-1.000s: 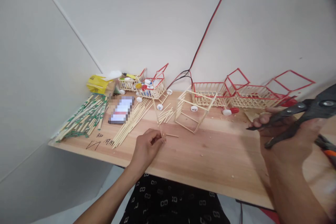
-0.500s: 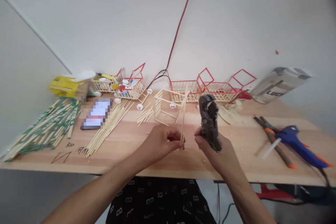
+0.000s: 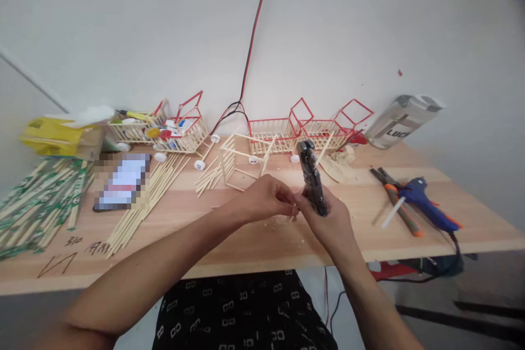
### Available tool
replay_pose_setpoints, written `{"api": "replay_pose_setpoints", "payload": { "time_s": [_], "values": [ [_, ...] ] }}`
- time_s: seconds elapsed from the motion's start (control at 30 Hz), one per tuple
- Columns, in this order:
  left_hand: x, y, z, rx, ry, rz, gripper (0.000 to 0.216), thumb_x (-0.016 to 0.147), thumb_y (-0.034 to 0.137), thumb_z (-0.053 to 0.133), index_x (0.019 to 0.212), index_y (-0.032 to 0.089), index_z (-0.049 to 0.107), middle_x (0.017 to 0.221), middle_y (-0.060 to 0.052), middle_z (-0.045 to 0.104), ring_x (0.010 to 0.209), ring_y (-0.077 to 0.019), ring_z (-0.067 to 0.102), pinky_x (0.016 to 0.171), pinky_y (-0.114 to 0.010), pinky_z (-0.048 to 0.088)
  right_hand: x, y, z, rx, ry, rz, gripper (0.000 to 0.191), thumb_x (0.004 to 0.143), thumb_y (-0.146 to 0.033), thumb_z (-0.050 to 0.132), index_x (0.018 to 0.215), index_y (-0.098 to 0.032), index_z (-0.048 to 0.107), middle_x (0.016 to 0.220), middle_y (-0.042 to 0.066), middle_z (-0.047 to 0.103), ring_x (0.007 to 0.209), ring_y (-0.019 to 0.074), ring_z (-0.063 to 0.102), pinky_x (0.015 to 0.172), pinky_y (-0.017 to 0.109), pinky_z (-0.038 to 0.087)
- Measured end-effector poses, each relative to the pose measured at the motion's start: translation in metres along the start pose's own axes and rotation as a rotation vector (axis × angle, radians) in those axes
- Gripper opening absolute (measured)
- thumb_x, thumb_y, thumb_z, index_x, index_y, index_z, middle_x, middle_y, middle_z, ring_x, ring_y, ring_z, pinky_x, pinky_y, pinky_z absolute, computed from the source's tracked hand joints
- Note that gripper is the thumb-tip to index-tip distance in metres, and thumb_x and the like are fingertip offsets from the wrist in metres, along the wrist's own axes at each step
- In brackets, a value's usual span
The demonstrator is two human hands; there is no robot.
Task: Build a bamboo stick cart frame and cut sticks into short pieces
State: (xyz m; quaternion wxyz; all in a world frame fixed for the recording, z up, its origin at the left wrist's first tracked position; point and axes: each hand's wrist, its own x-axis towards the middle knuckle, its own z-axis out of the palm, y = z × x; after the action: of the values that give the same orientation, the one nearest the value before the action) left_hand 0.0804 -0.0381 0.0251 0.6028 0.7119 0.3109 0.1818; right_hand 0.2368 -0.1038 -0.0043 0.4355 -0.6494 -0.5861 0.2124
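My right hand [image 3: 330, 219] is wrapped round a black plier-like hand tool [image 3: 310, 178], its hooked head pointing up; its exact kind is not clear. My left hand [image 3: 270, 199] is closed in a pinch, its fingertips meeting my right thumb and forefinger. A thin wooden stick [image 3: 326, 147] slants up to the right from behind the tool, its lower part hidden by my hands. Short stick ends show under my left fingertips. Just beyond my left hand stands an open frame of glued sticks [image 3: 241, 173].
Small stick carts [image 3: 273, 135] with red trim line the wall; two at left [image 3: 184, 142] hold bottle caps. Loose sticks [image 3: 141, 205], a phone [image 3: 122, 181] and wrapped chopsticks [image 3: 45, 202] lie left. Pliers [image 3: 396, 202], a blue glue gun [image 3: 429, 205] and a canister [image 3: 404, 120] are right.
My hands have come together, left fingertips now against the right hand. The stick, upright before in my left hand, now tilts right behind the tool. The view has shifted right.
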Motion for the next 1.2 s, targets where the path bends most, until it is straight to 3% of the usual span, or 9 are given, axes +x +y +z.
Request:
{"api": "replay_pose_setpoints", "payload": {
  "time_s": [0.17,0.5,0.63,0.73,1.2],
  "values": [
    [0.008,0.0,0.0,0.004,-0.021,-0.026,0.012,0.065,0.019,0.066,0.071,0.011,0.072,0.059,0.001,0.063,0.055,-0.0078,0.051,0.052,-0.019,0.034,0.003,0.007,-0.004,-0.022,0.006,0.039,0.026,0.08,-0.044,0.059,0.075,-0.02,0.055,0.065,-0.002,0.057,0.062,0.0149,0.053,0.059,0.025,0.041],
    [0.013,-0.025,0.01,0.09,0.165,0.023,0.004,0.068,0.017,0.064,0.067,0.013,0.065,0.065,-0.001,0.065,0.063,-0.0132,0.058,0.059,-0.022,0.041,0.006,0.018,0.004,-0.023,0.006,0.093,0.027,0.078,-0.046,0.058,0.076,-0.02,0.055,0.066,-0.001,0.056,0.062,0.0152,0.051,0.059,0.026,0.04],
    [0.008,-0.025,0.016,0.065,0.218,0.061,0.016,0.069,0.013,0.063,0.085,0.016,0.06,0.067,0.001,0.066,0.065,-0.0139,0.061,0.062,-0.023,0.043,0.005,0.018,0.002,0.031,0.002,0.117,0.026,0.078,-0.045,0.06,0.077,-0.019,0.056,0.068,-0.001,0.056,0.065,0.0154,0.052,0.061,0.026,0.041],
    [0.007,-0.025,0.018,0.014,0.205,0.084,0.028,0.07,0.013,0.064,0.096,0.019,0.053,0.068,0.003,0.066,0.064,-0.0139,0.061,0.062,-0.023,0.044,0.004,0.018,0.0,0.076,-0.026,0.141,0.024,0.078,-0.043,0.061,0.079,-0.019,0.057,0.071,-0.001,0.057,0.067,0.015,0.053,0.064,0.026,0.041],
    [0.01,-0.028,0.018,-0.042,0.154,0.043,0.024,0.069,0.013,0.065,0.084,0.02,0.047,0.069,0.0,0.068,0.066,-0.0146,0.063,0.059,-0.022,0.042,0.001,0.019,0.0,0.212,-0.073,0.226,0.026,0.073,-0.042,0.066,0.078,-0.018,0.057,0.069,-0.001,0.056,0.065,0.0142,0.05,0.062,0.026,0.04]
  ]
}}
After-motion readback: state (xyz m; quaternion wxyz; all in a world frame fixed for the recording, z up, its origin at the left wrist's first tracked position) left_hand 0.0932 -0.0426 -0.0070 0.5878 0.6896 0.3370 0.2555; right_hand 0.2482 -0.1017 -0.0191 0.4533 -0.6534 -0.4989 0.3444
